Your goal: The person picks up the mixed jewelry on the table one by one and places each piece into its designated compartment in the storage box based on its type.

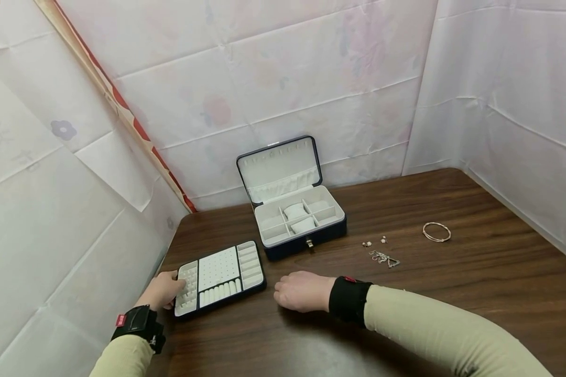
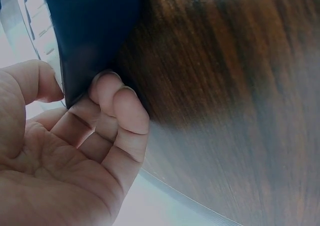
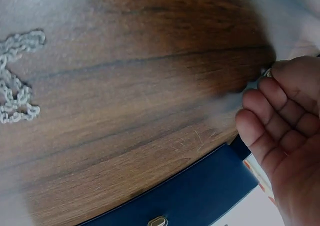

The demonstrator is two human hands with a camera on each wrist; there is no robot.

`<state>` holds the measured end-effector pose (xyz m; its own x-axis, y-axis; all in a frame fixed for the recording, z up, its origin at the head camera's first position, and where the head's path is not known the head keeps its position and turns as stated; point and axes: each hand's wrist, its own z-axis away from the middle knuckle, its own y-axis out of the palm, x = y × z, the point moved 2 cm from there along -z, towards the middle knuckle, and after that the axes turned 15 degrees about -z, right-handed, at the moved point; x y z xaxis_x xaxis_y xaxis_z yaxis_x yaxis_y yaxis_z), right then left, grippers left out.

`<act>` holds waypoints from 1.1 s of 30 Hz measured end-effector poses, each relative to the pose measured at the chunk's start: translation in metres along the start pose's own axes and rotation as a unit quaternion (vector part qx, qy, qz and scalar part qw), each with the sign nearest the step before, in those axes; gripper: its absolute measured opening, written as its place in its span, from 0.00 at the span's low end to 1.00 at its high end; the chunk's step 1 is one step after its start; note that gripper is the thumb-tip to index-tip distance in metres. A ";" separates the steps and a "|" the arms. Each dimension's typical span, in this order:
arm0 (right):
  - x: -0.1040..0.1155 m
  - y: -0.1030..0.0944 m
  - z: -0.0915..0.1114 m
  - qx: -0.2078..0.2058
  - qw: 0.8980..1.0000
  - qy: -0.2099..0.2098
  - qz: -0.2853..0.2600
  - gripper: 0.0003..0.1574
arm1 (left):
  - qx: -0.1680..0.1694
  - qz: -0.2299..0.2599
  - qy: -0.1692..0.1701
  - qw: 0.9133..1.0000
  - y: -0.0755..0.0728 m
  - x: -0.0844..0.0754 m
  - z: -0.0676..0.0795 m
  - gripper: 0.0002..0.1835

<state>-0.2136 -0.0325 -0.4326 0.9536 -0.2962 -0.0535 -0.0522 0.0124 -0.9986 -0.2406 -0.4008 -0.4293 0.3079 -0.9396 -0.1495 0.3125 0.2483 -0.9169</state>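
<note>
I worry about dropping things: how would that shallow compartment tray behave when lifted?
The tray is probably stiff, as its edges look straight. Gripped at one end by the left hand, it may dip at the other. Being broad and shallow, it seems unlikely to tip over on the table.

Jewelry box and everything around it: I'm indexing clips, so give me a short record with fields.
left hand: grips the left end of the tray
right hand: pinching a small shiny item, too little visible to identify
jewelry box: open, lid raised, two cushions inside
on table, right of box: bunched chain, two earring-like pieces, bangle
</note>
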 end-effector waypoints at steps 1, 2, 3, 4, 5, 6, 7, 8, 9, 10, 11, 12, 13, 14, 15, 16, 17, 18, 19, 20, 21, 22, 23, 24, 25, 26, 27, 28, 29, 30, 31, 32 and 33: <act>0.000 0.000 0.000 0.000 1.000 0.000 0.000 0.08 | 0.000 0.000 0.001 1.000 0.000 0.001 -0.001 0.35; 0.000 0.000 0.000 0.000 1.000 0.001 0.000 0.07 | 0.001 0.001 -0.001 1.000 0.001 0.001 -0.001 0.35; 0.000 0.000 0.000 0.000 1.000 0.002 -0.001 0.08 | 0.002 0.002 -0.003 1.000 0.001 0.001 -0.002 0.35; 0.001 0.000 0.000 0.000 1.000 0.001 -0.001 0.08 | 0.002 0.003 -0.003 1.000 0.002 0.001 -0.002 0.35; 0.001 0.000 0.000 0.001 1.000 0.002 -0.002 0.08 | 0.002 0.003 -0.004 1.000 0.002 0.001 -0.002 0.35; 0.001 0.001 0.001 0.000 1.000 0.002 -0.003 0.08 | 0.002 0.003 -0.005 1.000 0.003 0.002 -0.003 0.35; 0.001 0.001 0.001 -0.001 1.000 0.003 -0.004 0.07 | 0.002 0.002 -0.004 1.000 0.003 0.002 -0.004 0.35; 0.001 0.001 0.001 -0.001 1.000 0.003 -0.007 0.07 | 0.001 0.002 -0.005 1.000 0.003 0.002 -0.004 0.35; 0.000 0.001 0.001 -0.001 1.000 0.003 -0.009 0.07 | 0.000 0.001 -0.005 1.000 0.003 0.002 -0.004 0.35; 0.000 0.001 0.001 -0.001 1.000 0.003 -0.011 0.07 | -0.001 0.001 -0.005 1.000 0.003 0.001 -0.004 0.35; 0.000 0.001 0.001 -0.001 1.000 0.004 -0.012 0.07 | -0.002 0.000 -0.003 1.000 0.003 0.001 -0.004 0.35; 0.000 0.001 0.001 -0.001 1.000 0.005 -0.014 0.07 | -0.003 0.000 -0.002 1.000 0.003 0.001 -0.004 0.35; 0.000 0.001 0.002 -0.002 1.000 0.007 -0.017 0.06 | -0.004 0.001 -0.001 1.000 0.003 0.000 -0.004 0.35; 0.000 0.000 0.002 -0.002 1.000 0.008 -0.019 0.06 | -0.004 0.001 -0.001 1.000 0.003 0.000 -0.004 0.36; -0.001 0.000 0.002 -0.001 1.000 0.009 -0.021 0.06 | -0.004 0.002 0.001 1.000 0.004 0.000 -0.003 0.36; -0.001 0.000 0.003 -0.001 1.000 0.009 -0.023 0.06 | -0.003 0.003 0.002 1.000 0.004 0.000 -0.003 0.36; -0.001 -0.001 0.004 -0.001 1.000 0.009 -0.028 0.06 | -0.003 0.003 0.004 1.000 0.004 0.000 -0.003 0.36; -0.002 -0.001 0.004 -0.002 0.999 0.009 -0.032 0.05 | -0.003 0.004 0.005 1.000 0.004 0.001 -0.003 0.36; -0.002 -0.002 0.005 -0.004 0.999 0.008 -0.034 0.05 | -0.003 0.004 0.008 1.000 0.004 0.001 -0.002 0.36; -0.003 -0.002 0.006 -0.008 0.999 0.008 -0.037 0.05 | -0.004 0.003 0.010 1.000 0.004 0.002 -0.002 0.36; -0.004 -0.003 0.007 -0.014 0.999 0.006 -0.041 0.04 | -0.004 0.003 0.012 1.000 0.004 0.002 -0.002 0.35; -0.005 -0.004 0.008 -0.022 0.999 0.003 -0.043 0.04 | -0.005 0.002 0.014 1.000 0.004 0.003 -0.002 0.35; -0.006 -0.006 0.009 -0.033 0.998 0.001 -0.047 0.05 | -0.006 0.002 0.018 1.000 0.004 0.003 -0.001 0.35; -0.007 -0.007 0.010 -0.045 0.998 -0.001 -0.047 0.05 | -0.007 0.002 0.022 1.000 0.004 0.004 -0.001 0.34; -0.008 -0.008 0.012 -0.056 0.997 -0.001 -0.051 0.05 | -0.007 0.002 0.026 1.000 0.003 0.005 -0.001 0.34; -0.010 -0.010 0.013 -0.067 0.996 -0.002 -0.059 0.05 | -0.006 0.005 0.029 1.000 0.003 0.005 -0.001 0.34; -0.012 -0.012 0.014 -0.077 0.995 -0.002 -0.068 0.05 | -0.004 0.008 0.034 0.999 0.003 0.005 0.000 0.33; -0.014 -0.015 0.015 -0.085 0.993 0.001 -0.078 0.06 | -0.003 0.012 0.038 0.999 0.002 0.006 0.000 0.33; -0.016 -0.017 0.016 -0.093 0.992 0.003 -0.090 0.06 | -0.002 0.017 0.040 0.999 0.002 0.006 0.000 0.33; -0.018 -0.020 0.017 -0.099 0.990 0.008 -0.105 0.06 | -0.003 0.019 0.041 0.999 0.001 0.006 0.000 0.33; -0.020 -0.022 0.018 -0.106 0.987 0.012 -0.123 0.06 | -0.006 0.020 0.041 0.999 0.000 0.007 0.000 0.32; -0.023 -0.025 0.020 -0.113 0.984 0.016 -0.140 0.06 | -0.010 0.020 0.039 0.999 -0.001 0.007 0.000 0.32; -0.025 -0.027 0.021 -0.119 0.981 0.020 -0.155 0.06 | -0.019 0.016 0.035 0.999 -0.003 0.006 0.001 0.31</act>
<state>-0.2295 -0.0054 -0.4046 0.9223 -0.2880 0.2578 0.1667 -0.3054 -0.9375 -0.2390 -0.4072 -0.4273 0.2526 -0.9461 -0.2028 0.2695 0.2701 -0.9244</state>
